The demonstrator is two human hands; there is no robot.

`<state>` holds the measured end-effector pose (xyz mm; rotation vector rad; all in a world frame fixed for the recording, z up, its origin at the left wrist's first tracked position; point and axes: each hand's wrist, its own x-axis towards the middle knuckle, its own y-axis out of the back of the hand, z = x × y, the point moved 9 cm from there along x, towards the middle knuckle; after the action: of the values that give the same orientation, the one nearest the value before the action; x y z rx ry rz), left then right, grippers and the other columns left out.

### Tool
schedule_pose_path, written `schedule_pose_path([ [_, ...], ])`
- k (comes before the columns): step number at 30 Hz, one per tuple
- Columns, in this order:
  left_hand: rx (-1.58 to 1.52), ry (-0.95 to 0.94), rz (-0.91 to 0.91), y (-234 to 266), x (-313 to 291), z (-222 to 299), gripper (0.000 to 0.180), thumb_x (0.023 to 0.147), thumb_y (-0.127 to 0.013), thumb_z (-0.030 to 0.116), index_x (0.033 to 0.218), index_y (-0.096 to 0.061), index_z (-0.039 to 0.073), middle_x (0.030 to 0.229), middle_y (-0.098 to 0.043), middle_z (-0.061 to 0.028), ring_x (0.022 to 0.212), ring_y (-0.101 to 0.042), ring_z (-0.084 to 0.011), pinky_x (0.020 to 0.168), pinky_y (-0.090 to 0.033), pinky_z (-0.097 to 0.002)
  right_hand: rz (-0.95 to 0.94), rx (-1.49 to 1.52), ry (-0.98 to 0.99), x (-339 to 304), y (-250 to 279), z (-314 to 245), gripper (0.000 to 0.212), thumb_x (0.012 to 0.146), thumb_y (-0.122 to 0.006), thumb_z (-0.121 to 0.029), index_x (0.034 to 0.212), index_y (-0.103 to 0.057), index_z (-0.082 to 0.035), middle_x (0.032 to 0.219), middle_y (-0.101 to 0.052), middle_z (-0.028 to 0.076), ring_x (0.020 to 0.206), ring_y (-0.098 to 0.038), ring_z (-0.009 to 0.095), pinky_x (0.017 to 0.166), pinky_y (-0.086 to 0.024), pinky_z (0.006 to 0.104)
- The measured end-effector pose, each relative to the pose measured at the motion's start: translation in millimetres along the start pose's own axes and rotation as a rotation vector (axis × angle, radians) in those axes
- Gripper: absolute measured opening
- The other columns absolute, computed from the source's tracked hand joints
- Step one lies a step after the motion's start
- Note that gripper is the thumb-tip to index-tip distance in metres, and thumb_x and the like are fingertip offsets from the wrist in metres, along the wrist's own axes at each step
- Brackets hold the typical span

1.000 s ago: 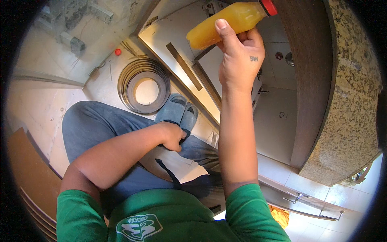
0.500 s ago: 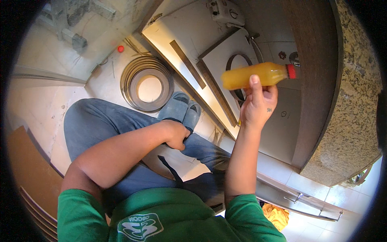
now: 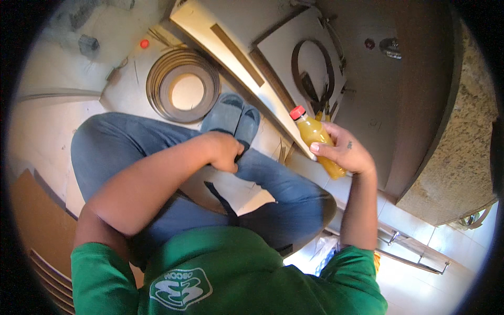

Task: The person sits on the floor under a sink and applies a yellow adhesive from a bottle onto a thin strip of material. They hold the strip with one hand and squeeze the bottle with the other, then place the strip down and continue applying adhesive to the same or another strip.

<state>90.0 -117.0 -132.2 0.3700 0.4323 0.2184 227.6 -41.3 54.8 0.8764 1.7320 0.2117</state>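
Note:
My right hand (image 3: 346, 149) is closed around a small clear bottle (image 3: 315, 131) of yellow-orange liquid. The bottle leans with its red cap up and to the left, and the thumb presses on its side. My left hand (image 3: 223, 152) rests low by my bent leg, its fingers curled. Whether they grip anything is hidden. Just beyond that hand are blue-grey slippers (image 3: 231, 116) on the floor. Farther left lies a coiled roll of brown edging strip (image 3: 157, 86).
Pale panels (image 3: 244, 65) with dark edges lean ahead of me, beside a loop of dark strip (image 3: 295, 63). A speckled stone counter (image 3: 467, 115) stands at the right. A small red round piece (image 3: 144, 44) lies far left, and a brown board (image 3: 39, 215) near left.
My right hand has come down and nearer with the bottle. The bottle has turned from lying sideways to tilted, cap up-left. My left hand stays by my leg.

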Motion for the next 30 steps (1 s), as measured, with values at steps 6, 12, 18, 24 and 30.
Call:
schedule_pose_path([
  [6, 0.003, 0.012, -0.012, -3.6, 3.6, -3.3, 0.062, 0.083, -0.07, 0.041, 0.134, -0.061, 0.008, 0.119, -0.069, -0.0231, 0.113, -0.065, -0.0396, 0.098, -0.05, -0.0471, 0.004, -0.417, -0.139, -26.6, 15.8, -2.1, 0.058, 0.077, -0.084, -0.045, 0.115, -0.071, -0.004, 0.093, -0.072, 0.017, 0.085, -0.069, 0.027, 0.078, -0.053, 0.0384],
  [12, 0.004, 0.024, -0.012, -1.8, 2.6, -2.1, 0.062, 0.083, -0.07, 0.041, 0.135, -0.06, 0.008, 0.12, -0.069, -0.0235, 0.115, -0.064, -0.0391, 0.099, -0.05, -0.0465, 0.021, -0.512, -0.239, -36.4, 26.2, 0.5, 0.059, 0.076, -0.085, -0.046, 0.114, -0.071, -0.003, 0.092, -0.072, 0.019, 0.085, -0.069, 0.029, 0.079, -0.053, 0.0395],
  [18, 0.018, 0.03, -0.033, -2.9, 4.4, -3.2, 0.063, 0.083, -0.07, 0.041, 0.136, -0.059, 0.009, 0.123, -0.068, -0.0232, 0.117, -0.063, -0.0388, 0.1, -0.05, -0.0457, -0.018, -0.576, -0.174, -40.6, 32.9, 3.1, 0.061, 0.072, -0.087, -0.043, 0.115, -0.07, -0.003, 0.096, -0.072, 0.022, 0.089, -0.07, 0.035, 0.082, -0.052, 0.0418],
  [24, 0.002, 0.034, -0.029, -1.2, 2.4, -3.4, 0.063, 0.083, -0.07, 0.041, 0.136, -0.059, 0.009, 0.122, -0.068, -0.0228, 0.116, -0.064, -0.0389, 0.1, -0.05, -0.0455, -0.02, -0.571, -0.086, -46.3, 40.9, 4.2, 0.059, 0.073, -0.087, -0.033, 0.119, -0.068, -0.002, 0.099, -0.072, 0.022, 0.091, -0.07, 0.035, 0.083, -0.052, 0.0422],
  [30, -0.014, 0.061, -0.043, -1.0, 0.8, -4.5, 0.058, 0.083, -0.068, 0.038, 0.131, -0.063, 0.006, 0.124, -0.068, -0.0187, 0.117, -0.064, -0.0348, 0.1, -0.05, -0.0433, 0.094, -0.531, -0.063, -51.2, 47.7, 3.1, 0.053, 0.075, -0.087, -0.027, 0.115, -0.068, 0.001, 0.092, -0.07, 0.013, 0.082, -0.065, 0.021, 0.079, -0.052, 0.0344],
])
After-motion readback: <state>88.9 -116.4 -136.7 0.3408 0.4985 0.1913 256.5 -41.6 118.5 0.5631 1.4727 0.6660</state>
